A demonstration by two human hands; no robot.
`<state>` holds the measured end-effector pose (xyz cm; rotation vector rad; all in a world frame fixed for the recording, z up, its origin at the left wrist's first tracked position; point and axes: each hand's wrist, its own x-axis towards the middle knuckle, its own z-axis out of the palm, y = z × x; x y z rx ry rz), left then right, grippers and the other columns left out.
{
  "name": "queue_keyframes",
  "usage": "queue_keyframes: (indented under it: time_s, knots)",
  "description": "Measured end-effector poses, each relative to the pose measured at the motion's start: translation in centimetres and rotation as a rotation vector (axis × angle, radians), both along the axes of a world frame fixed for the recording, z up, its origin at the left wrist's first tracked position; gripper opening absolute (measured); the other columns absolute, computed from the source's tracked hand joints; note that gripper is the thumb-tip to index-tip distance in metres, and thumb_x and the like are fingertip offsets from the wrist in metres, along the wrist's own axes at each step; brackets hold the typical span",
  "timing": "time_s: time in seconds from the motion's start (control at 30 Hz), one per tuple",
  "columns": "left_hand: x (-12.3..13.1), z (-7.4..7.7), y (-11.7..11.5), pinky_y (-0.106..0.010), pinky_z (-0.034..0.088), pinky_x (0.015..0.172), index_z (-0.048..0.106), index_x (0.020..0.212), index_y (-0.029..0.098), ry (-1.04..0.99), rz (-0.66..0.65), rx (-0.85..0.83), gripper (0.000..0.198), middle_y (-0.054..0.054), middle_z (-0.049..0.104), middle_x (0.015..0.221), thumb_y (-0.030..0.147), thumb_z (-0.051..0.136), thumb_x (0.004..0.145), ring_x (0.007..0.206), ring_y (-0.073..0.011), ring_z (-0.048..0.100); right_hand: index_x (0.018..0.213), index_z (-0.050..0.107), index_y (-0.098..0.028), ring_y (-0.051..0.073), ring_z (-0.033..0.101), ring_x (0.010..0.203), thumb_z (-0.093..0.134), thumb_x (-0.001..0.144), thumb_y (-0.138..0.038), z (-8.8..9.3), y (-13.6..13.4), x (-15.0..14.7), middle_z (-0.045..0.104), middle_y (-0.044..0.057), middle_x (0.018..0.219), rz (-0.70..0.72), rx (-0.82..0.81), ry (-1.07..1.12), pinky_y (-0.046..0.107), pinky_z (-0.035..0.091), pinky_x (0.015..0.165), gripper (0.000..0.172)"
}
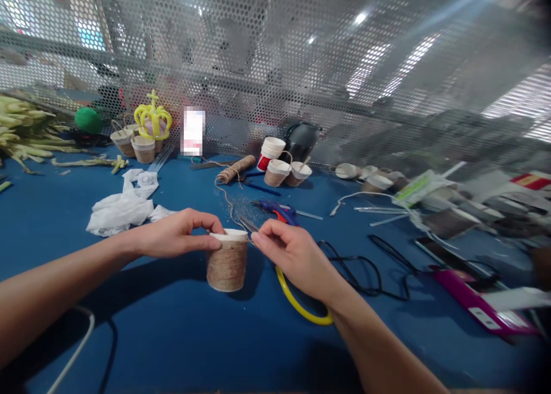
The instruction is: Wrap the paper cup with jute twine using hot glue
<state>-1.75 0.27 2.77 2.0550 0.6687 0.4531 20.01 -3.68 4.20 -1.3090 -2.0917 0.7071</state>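
A paper cup (226,266) wrapped in brown twine stands upright in front of me, its white rim bare. My left hand (186,233) grips that rim, thumb outside and fingers reaching into the mouth. Right beside the cup, my right hand (297,257) is closed in a pinch on the twine (230,205), which runs back to a twine roll (237,169). Under the right hand lie scissors with a yellow handle (297,306); their blades point toward the cup and the hand hides their middle. Just behind is a blue glue gun (275,209).
Crumpled white tissue (123,210) lies at left. Several small cups (278,173) stand at the back, near a yellow crown (153,121) and a phone-like screen (193,131). Black cable (365,290) loops toward a purple power strip (482,308). Perforated metal mesh (241,55) closes the rear.
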Motion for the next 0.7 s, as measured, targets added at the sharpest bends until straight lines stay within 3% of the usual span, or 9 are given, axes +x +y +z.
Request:
queue_keyframes:
  time_s: [0.4,0.7]
  knots:
    - [-0.06,0.06,0.01,-0.026,0.042,0.078,0.056,0.087,0.011,-0.05,-0.037,-0.061,0.019,-0.007,0.061,0.098,0.027,0.047,0.082,0.089,-0.0172,0.054,0.061,0.043,-0.018,0.008,0.034,0.052,0.045,0.083,-0.03,-0.01,-0.12,0.05,0.038,-0.005,0.056,0.021,-0.02,0.014,0.021,0.029,0.047,0.025]
    - [-0.06,0.23,-0.04,-0.026,0.042,0.074,0.057,0.087,0.011,0.018,0.01,0.048,0.023,-0.007,0.062,0.091,0.029,0.044,0.084,0.082,-0.0161,0.054,0.061,0.043,-0.018,0.009,0.035,0.053,0.044,0.083,-0.028,0.28,-0.52,0.09,0.039,-0.004,0.057,0.046,-0.008,0.029,0.021,0.03,0.048,0.025]
